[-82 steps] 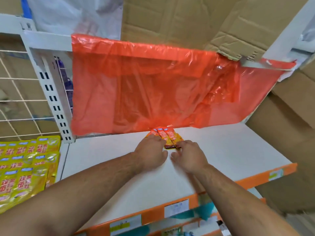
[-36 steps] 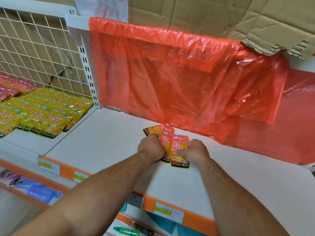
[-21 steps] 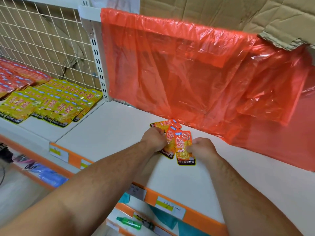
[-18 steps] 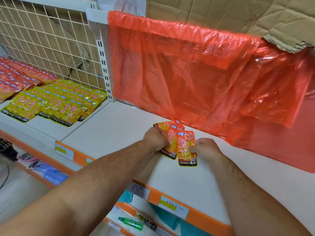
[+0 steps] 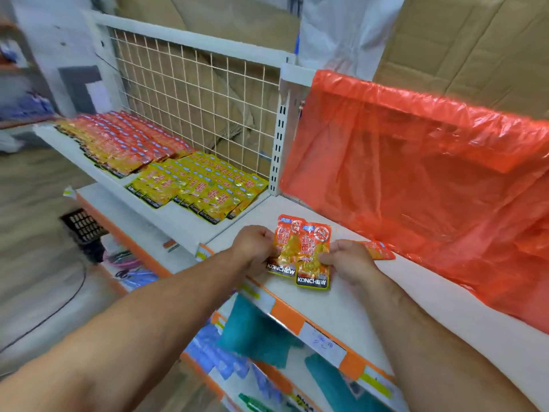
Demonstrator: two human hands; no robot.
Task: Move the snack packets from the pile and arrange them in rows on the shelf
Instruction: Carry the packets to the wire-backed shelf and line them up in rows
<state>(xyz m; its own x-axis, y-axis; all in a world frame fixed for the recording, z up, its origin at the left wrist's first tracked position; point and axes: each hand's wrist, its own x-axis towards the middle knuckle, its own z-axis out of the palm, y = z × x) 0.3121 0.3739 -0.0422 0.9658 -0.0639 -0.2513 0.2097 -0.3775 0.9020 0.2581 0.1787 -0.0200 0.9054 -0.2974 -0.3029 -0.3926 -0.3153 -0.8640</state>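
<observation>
Packets (image 5: 309,254), two orange ones, sat overlapped right between the hands: left hand (image 5: 254,248) curled on the left edge, right hand (image 5: 352,263) pinching the right edge, probably to square the pair up. A third packet (image 5: 378,251) lay just behind the right hand on the shelf (image 5: 371,301); finished rows (image 5: 202,188) sat well beyond the left hand.
</observation>
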